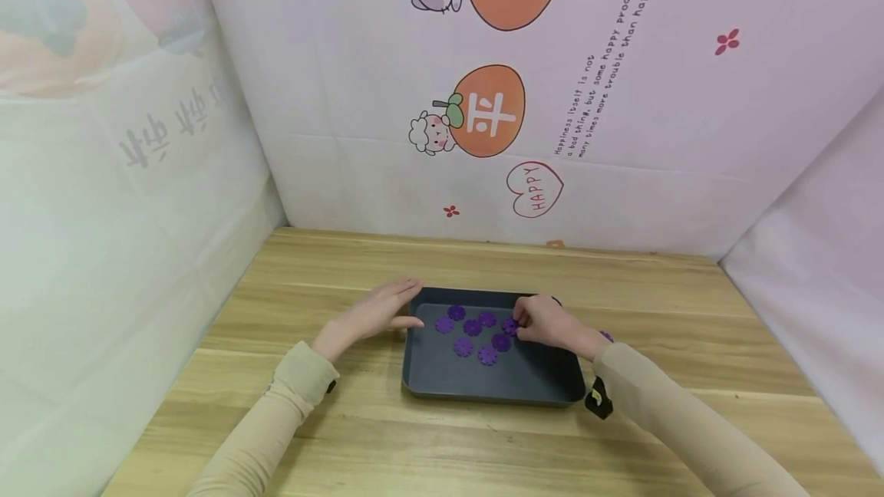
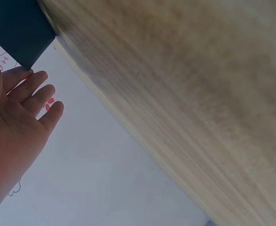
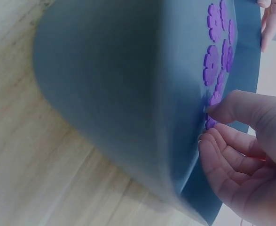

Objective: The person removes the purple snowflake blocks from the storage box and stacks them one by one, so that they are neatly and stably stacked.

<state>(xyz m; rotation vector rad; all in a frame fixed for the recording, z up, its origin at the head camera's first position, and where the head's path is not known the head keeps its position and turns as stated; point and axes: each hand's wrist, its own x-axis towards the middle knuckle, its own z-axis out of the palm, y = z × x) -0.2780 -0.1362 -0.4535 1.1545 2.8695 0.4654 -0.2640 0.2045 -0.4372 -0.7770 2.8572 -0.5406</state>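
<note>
A dark grey rectangular tray (image 1: 449, 383) lies on the table with several purple flower-shaped discs (image 1: 463, 346) spread flat inside it. Over the tray's right part, my right hand (image 1: 549, 322) pinches one purple flower-shaped disc (image 3: 211, 121) between thumb and fingertips, low against the tray floor. My left hand (image 1: 376, 311) is at the tray's back left corner with fingers extended and thumb apart. In the left wrist view, its fingertips (image 2: 27, 70) are by the tray's corner, and no disc shows in that hand.
Another purple piece (image 1: 606, 336) shows partly behind the right wrist, outside the tray. The wooden table (image 1: 318, 436) meets a printed white cloth (image 1: 359, 175) at the back, and white cloth also hangs at both sides.
</note>
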